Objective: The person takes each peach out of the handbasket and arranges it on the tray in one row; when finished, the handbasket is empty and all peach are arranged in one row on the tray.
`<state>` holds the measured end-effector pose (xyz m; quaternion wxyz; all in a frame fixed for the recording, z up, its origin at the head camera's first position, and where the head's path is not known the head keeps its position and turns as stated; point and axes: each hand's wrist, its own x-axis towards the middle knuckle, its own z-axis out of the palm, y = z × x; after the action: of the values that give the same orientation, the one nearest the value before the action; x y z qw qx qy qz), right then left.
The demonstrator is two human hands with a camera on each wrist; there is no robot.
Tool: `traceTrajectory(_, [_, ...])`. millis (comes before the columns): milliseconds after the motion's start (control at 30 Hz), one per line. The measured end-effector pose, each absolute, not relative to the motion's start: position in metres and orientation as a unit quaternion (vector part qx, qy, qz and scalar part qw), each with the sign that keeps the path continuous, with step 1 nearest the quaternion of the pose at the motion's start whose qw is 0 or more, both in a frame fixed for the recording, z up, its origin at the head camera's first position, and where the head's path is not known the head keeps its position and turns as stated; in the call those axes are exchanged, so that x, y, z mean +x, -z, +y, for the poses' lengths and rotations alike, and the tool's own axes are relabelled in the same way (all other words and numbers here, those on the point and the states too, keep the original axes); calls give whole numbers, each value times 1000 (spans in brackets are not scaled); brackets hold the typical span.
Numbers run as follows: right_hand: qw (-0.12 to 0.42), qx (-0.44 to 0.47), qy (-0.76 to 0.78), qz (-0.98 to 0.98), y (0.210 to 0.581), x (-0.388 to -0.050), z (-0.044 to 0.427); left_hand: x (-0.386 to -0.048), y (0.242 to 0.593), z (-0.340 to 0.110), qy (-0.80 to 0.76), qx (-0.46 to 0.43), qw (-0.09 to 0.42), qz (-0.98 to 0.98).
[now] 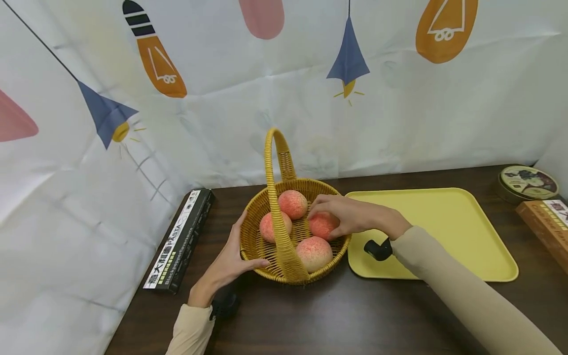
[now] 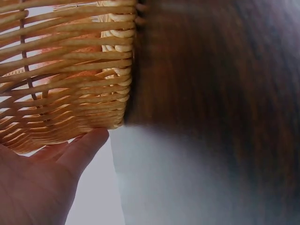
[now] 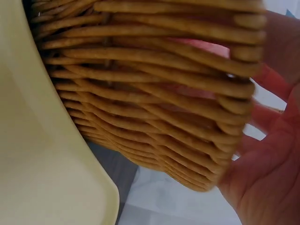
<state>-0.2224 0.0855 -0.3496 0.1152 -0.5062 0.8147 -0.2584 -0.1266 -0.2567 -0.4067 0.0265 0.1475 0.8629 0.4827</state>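
Note:
A yellow wicker basket (image 1: 253, 231) with a tall arched handle stands on the table, peaches lying inside it. My right hand (image 1: 348, 214) reaches over the basket's right rim, its fingers and thumb curled round a reddish peach (image 1: 322, 225). Three others lie beside it: a peach at the back (image 1: 293, 204), a peach at the left (image 1: 268, 227) and a paler peach in front (image 1: 315, 253). My left hand (image 1: 228, 259) holds the basket's left side, thumb at the rim and fingers along the outer wall. In the right wrist view, the woven wall hides most of the gripped peach.
A yellow tray (image 1: 443, 231) lies right of the basket, under my right forearm. On the left is a black pasta box (image 1: 179, 241). A round tin (image 1: 528, 183) and an orange-brown box (image 1: 546, 227) stand at the far right. A patterned cloth (image 1: 288, 108) hangs behind the table.

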Motion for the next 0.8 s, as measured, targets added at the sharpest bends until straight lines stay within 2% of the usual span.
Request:
traceTrajectory(533, [138, -502, 231, 822, 350, -227, 75, -127, 406, -257, -497, 143, 38, 855])
traceTrajectory(633, [123, -500, 246, 821, 350, -226, 77, -127, 406, -257, -500, 142, 39, 854])
traceTrajectory(800, [51, -516, 281, 808, 342, -223, 85, -125, 405, -257, -506, 138, 44, 850])
